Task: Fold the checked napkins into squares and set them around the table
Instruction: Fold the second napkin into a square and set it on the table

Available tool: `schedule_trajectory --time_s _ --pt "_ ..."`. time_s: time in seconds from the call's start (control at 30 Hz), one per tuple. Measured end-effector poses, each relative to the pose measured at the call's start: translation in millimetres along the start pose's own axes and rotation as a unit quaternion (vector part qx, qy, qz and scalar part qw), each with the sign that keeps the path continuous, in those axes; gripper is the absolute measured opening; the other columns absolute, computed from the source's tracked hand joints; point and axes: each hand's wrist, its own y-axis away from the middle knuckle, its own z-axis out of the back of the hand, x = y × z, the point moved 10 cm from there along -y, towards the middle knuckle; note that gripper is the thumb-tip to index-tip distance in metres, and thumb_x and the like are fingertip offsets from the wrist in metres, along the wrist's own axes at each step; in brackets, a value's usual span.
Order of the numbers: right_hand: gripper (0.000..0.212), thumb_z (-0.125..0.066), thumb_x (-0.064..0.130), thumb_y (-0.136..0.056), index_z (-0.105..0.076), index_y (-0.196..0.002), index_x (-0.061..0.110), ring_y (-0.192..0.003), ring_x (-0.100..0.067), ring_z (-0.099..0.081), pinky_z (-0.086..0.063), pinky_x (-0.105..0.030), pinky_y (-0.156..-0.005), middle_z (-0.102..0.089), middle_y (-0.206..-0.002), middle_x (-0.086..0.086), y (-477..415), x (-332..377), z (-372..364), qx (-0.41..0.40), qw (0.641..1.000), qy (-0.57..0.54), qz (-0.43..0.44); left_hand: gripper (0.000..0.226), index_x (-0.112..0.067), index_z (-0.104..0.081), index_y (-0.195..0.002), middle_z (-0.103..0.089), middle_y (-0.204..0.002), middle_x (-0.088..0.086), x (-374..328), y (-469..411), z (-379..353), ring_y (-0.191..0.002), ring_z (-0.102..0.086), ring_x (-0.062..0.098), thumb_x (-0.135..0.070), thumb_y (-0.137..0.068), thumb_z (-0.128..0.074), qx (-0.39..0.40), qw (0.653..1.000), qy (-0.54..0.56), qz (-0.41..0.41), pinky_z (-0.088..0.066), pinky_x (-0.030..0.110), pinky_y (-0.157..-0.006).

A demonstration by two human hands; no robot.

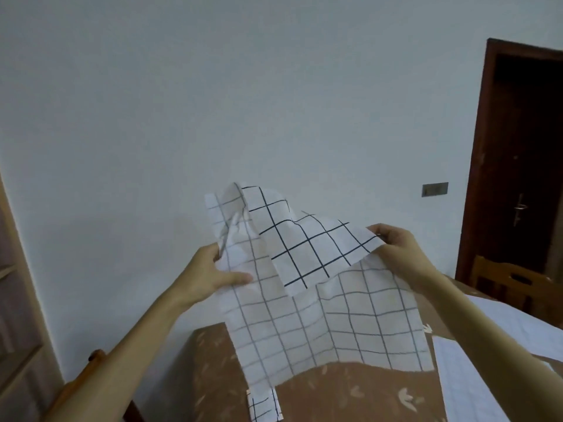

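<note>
A white napkin with a dark checked grid (320, 315) hangs in the air above the brown patterned table (350, 391). My left hand (213, 272) grips its left edge, thumb on the front of the cloth. My right hand (396, 242) pinches its right corner, and a flap of the cloth is turned over toward me between the hands. Its lower edge hangs down to the tabletop. A small piece of checked cloth (264, 405) lies on the table at the bottom of the view.
More white cloths (475, 388) lie on the right side of the table. A wooden chair (511, 284) stands at the far right before a dark door (518, 153). Another chair back (82, 388) is at lower left, beside a pale wooden shelf (15, 315). A plain wall lies ahead.
</note>
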Motion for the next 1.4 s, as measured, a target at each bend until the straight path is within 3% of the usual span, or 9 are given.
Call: schedule_trajectory --time_s 0.27,0.37,0.47,0.6,0.77,0.9,1.2,1.3,1.4 --pt "0.042 -0.057 -0.014 -0.09 -0.075 -0.101 0.022 -0.095 -0.004 -0.072 -0.056 -0.017 -0.082 -0.079 -0.098 0.01 -3 14 20 0.038 0.995 0.038 0.089 0.027 -0.005 -0.071 -0.074 -0.071 -0.066 -0.025 -9 -31 44 -0.069 -0.065 -0.012 0.019 -0.083 -0.065 -0.089 0.993 -0.014 -0.074 -0.05 0.005 -0.068" --pt "0.041 -0.056 -0.01 -0.093 -0.073 -0.107 0.025 -0.103 -0.002 -0.07 -0.051 -0.011 -0.086 -0.079 -0.099 0.009 -5 17 24 0.036 0.993 0.027 0.107 0.034 0.006 -0.068 -0.086 -0.075 -0.072 -0.016 -15 -36 44 -0.074 -0.069 -0.005 0.032 -0.079 -0.047 -0.064 0.995 0.007 -0.077 -0.052 0.01 -0.07" --pt "0.063 -0.045 -0.027 -0.082 -0.079 -0.099 0.023 -0.112 -0.023 -0.067 -0.054 -0.034 -0.098 -0.077 -0.102 0.018 -12 15 29 0.027 0.991 0.061 0.12 0.054 -0.004 -0.074 -0.077 -0.078 -0.079 -0.007 -18 -40 43 -0.083 -0.071 -0.004 0.036 -0.069 -0.038 -0.067 0.993 -0.027 -0.097 -0.052 0.009 -0.082" --pt "0.066 -0.036 -0.031 -0.077 -0.079 -0.073 0.019 -0.095 -0.028 -0.068 -0.052 -0.035 -0.09 -0.078 -0.087 0.008 -18 8 29 0.034 0.991 0.062 0.115 0.036 -0.016 -0.08 -0.072 -0.079 -0.096 -0.007 -8 -48 46 -0.088 -0.073 0.003 0.017 -0.082 -0.067 -0.052 0.995 -0.01 -0.081 -0.057 0.014 -0.08" --pt "0.059 -0.035 -0.033 -0.076 -0.076 -0.075 0.009 -0.088 -0.015 -0.072 -0.052 -0.019 -0.088 -0.079 -0.085 0.008 -17 6 25 0.067 0.986 0.087 0.123 0.048 -0.017 -0.079 -0.065 -0.079 -0.094 -0.003 2 -53 55 -0.089 -0.075 0.011 0.02 -0.086 -0.057 -0.066 0.996 0.027 -0.061 -0.057 0.014 -0.074" --pt "0.053 -0.045 -0.024 -0.082 -0.081 -0.085 0.015 -0.108 -0.005 -0.068 -0.047 -0.028 -0.104 -0.079 -0.1 0.006 -17 -2 21 0.106 0.982 0.128 0.093 0.053 -0.019 -0.079 -0.064 -0.077 -0.076 -0.001 10 -52 62 -0.075 -0.073 0.009 0.016 -0.092 -0.049 -0.087 0.994 0.06 -0.039 -0.06 0.019 -0.071" --pt "0.019 -0.075 0.002 -0.085 -0.08 -0.096 0.016 -0.095 -0.01 -0.074 -0.057 -0.029 -0.092 -0.079 -0.097 0.008 -11 9 -13 0.104 0.987 0.086 0.091 0.03 -0.011 -0.068 -0.092 -0.075 -0.104 0.005 5 -50 55 -0.096 -0.072 0.023 -0.006 -0.083 -0.04 -0.131 0.989 0.04 -0.056 -0.05 0.049 -0.097" --pt "0.028 -0.076 -0.002 -0.083 -0.078 -0.097 0.023 -0.078 -0.015 -0.071 -0.056 -0.027 -0.08 -0.078 -0.092 0.012 -12 15 -35 0.121 0.984 0.074 0.111 0.027 -0.021 -0.066 -0.101 -0.074 -0.105 0.0 -9 -48 19 -0.099 -0.07 0.018 -0.032 -0.077 -0.06 -0.071 0.994 0.009 -0.076 -0.052 0.035 -0.092" --pt "0.038 -0.078 0.005 -0.083 -0.074 -0.11 0.032 -0.067 -0.022 -0.053 -0.048 -0.031 -0.075 -0.064 -0.072 -0.006 -11 28 -61 0.15 0.975 0.083 0.139 0.064 -0.033 -0.059 -0.123 -0.069 -0.116 -0.011 -14 -43 -44 -0.107 -0.066 0.003 -0.061 -0.068 -0.076 0.061 0.992 -0.076 -0.083 -0.05 0.027 -0.096"
